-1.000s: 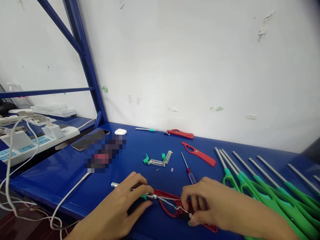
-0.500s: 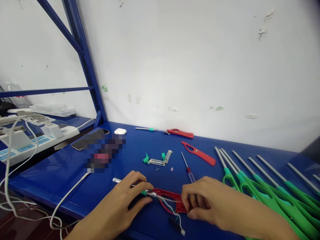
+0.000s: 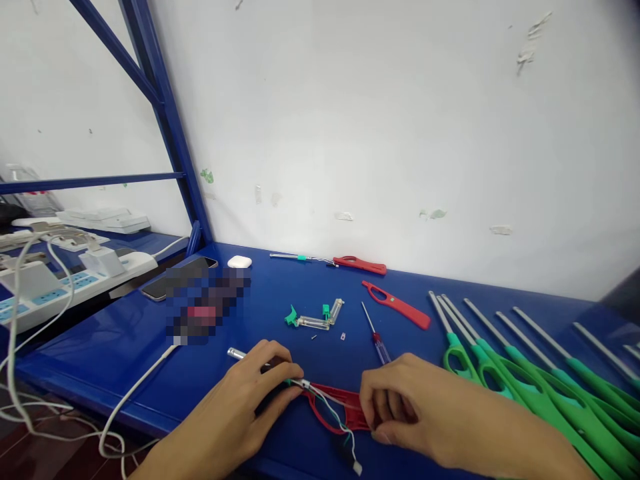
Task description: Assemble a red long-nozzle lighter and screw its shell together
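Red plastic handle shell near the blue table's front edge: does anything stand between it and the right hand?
Nothing visible does: the right hand holds the shell by its right end. Thin white and green wires cross its loop, left of that hand; the purple-handled metal screwdriver lies beyond the hand.

Bare left hand [image 3: 250,403] with slim fingers [image 3: 281,375], bare right hand [image 3: 405,393] likewise slender, left forearm [image 3: 200,437] and right forearm [image 3: 505,420] uncovered, smooth

Open tabletop [image 3: 265,303] left of green piece [image 3: 291,316], screwdriver [image 3: 377,339] blocking beyond right hand [image 3: 400,401], green handles [image 3: 555,410] alongside
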Available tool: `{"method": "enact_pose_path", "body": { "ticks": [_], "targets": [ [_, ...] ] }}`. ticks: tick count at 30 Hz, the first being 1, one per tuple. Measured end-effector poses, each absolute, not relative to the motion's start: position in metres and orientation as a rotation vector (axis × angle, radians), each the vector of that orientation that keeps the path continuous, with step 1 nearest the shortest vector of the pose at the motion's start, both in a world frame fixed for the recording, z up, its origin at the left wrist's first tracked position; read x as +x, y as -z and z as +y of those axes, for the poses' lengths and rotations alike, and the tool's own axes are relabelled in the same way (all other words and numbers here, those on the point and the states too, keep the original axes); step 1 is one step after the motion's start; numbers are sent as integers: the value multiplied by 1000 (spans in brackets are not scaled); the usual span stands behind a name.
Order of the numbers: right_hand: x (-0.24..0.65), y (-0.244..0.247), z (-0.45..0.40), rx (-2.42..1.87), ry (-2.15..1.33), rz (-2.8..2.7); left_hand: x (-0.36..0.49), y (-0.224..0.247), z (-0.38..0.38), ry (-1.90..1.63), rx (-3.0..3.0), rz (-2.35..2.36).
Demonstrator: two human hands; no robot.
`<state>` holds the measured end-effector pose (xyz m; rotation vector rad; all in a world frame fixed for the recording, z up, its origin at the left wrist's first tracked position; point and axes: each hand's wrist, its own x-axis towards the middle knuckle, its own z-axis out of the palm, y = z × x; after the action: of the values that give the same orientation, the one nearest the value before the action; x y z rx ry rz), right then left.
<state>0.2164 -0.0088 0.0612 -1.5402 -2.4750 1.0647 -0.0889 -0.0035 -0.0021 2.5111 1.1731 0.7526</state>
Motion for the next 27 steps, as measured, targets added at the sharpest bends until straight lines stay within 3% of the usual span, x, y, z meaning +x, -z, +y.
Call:
{"method": "enact_pose_path", "body": {
  "ticks": [22,27],
  "targets": [
    [216,-61,-9,-1507,-1095,-2464,-91,-2,-2,-646,2710,1123],
    [211,-63,-16,-1467,-956,-2476,-91,0,-2,-671,2735,1131]
  ]
}}
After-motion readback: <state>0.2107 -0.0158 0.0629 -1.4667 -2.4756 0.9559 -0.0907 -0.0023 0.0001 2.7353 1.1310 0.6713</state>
